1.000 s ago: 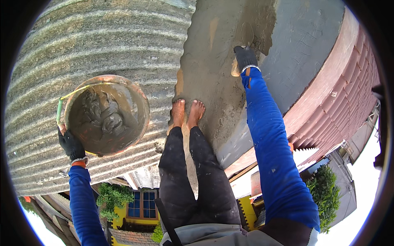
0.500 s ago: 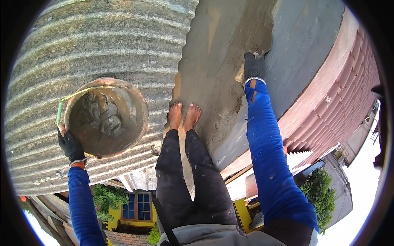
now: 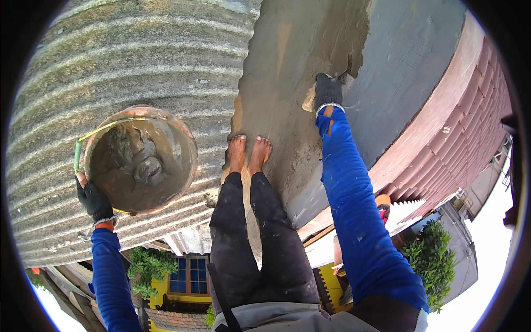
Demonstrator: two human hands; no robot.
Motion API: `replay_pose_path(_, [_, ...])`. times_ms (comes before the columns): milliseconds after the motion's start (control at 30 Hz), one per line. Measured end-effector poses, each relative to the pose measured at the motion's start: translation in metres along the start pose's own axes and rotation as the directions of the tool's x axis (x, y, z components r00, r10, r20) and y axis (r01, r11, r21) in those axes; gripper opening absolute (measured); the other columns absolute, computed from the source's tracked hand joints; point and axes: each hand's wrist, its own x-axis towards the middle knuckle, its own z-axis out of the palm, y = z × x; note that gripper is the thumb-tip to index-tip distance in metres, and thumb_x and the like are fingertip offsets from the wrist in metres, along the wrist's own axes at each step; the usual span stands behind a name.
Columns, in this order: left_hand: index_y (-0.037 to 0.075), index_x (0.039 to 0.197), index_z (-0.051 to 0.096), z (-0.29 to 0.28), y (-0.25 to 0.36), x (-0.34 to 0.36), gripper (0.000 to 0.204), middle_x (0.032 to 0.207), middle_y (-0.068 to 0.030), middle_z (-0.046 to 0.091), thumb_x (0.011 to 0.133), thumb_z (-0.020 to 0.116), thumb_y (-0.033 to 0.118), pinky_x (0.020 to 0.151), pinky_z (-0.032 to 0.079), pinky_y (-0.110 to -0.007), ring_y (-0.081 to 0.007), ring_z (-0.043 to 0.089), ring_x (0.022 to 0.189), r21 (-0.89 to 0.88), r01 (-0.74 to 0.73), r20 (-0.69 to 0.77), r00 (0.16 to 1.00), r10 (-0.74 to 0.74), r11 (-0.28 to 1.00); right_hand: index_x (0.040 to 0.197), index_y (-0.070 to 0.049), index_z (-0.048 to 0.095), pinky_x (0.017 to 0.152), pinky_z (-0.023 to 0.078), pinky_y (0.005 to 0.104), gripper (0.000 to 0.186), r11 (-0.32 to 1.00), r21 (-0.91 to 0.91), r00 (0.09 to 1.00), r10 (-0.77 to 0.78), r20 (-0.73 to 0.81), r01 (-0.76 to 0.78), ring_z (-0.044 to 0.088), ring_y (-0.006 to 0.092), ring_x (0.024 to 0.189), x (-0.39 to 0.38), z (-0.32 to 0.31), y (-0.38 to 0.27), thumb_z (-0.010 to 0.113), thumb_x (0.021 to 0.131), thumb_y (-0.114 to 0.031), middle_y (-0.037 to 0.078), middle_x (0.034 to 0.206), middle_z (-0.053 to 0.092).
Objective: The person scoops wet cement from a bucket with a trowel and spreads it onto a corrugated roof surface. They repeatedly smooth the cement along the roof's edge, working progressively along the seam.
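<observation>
My left hand [image 3: 94, 198], in a dark knit glove with bare fingertips, is closed at the left rim of a round bucket [image 3: 191, 130], by the lower end of its green handle grip [image 3: 77, 156]. Wet grey mortar [image 3: 149, 169] lies in a heap inside. My right hand [image 3: 328, 92], in a like glove, is closed and low against a strip of wet mortar [image 3: 343, 47]. Whatever it holds is mostly hidden under the glove; a small pale edge shows beside the knuckles. A tan patch [image 3: 308, 100] lies just left of this hand.
Corrugated grey roofing sheets [image 3: 144, 61] carry the bucket. My bare feet [image 3: 247, 154] stand on the mortar-coated strip. Smooth grey render [image 3: 404, 61] slopes along the right, then a pink ledge and roof tiles [image 3: 464, 133]. Below are a yellow house [image 3: 188, 276] and trees [image 3: 431, 257].
My right hand has moved slightly left along the strip, and the mortar beside it has a changed edge. My left hand stays at the bucket.
</observation>
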Motion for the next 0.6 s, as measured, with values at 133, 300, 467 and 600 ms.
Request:
replay_pose_path(133, [-0.001,0.114,0.063,0.002,0.005,-0.003,0.054,0.100,-0.0106,0.068,0.104,0.043,0.048,0.079,0.051,-0.033,-0.0193,0.062,0.086,-0.040,0.009,-0.006,1.000,-0.010,0.999,0.097,0.001,0.060,0.060,0.051,0.0418,0.030,0.988,0.099,0.990,-0.123,0.065,0.117,0.065,0.0289,0.063,-0.037,0.006,0.003,0.064,0.078,-0.022,0.017,0.074,0.064])
replay_pose_path(300, [-0.001,0.114,0.063,-0.002,0.004,-0.002,0.054,0.100,-0.0104,0.068,0.104,0.043,0.048,0.079,0.051,-0.033,-0.0186,0.062,0.087,0.042,-0.015,0.012,1.000,0.014,0.999,0.088,-0.003,0.059,0.048,0.050,0.0424,0.020,0.956,0.104,0.957,-0.283,0.061,0.276,0.063,0.0279,0.051,0.024,0.015,-0.039,0.063,0.082,-0.022,0.014,0.064,0.060])
replay_pose_path(467, [-0.002,0.116,0.063,0.000,0.006,-0.002,0.055,0.101,-0.0103,0.068,0.104,0.043,0.048,0.080,0.051,-0.033,-0.0183,0.062,0.088,-0.130,0.091,0.061,0.995,-0.083,0.987,0.093,0.001,0.059,0.057,0.049,0.0429,0.026,0.984,0.148,0.993,-0.108,0.050,0.099,0.062,0.0280,0.057,-0.009,-0.013,-0.038,0.061,0.080,-0.021,0.015,0.070,0.064])
replay_pose_path(600, [-0.002,0.117,0.062,0.002,0.006,-0.003,0.055,0.101,-0.0105,0.068,0.104,0.042,0.047,0.081,0.051,-0.033,-0.0190,0.063,0.089,-0.054,0.055,-0.007,0.998,-0.055,0.997,0.089,-0.002,0.057,0.052,0.050,0.0426,0.021,0.970,0.234,0.998,-0.068,-0.007,0.068,0.061,0.0248,0.051,-0.070,-0.013,-0.016,0.063,0.079,-0.020,0.015,0.071,0.063])
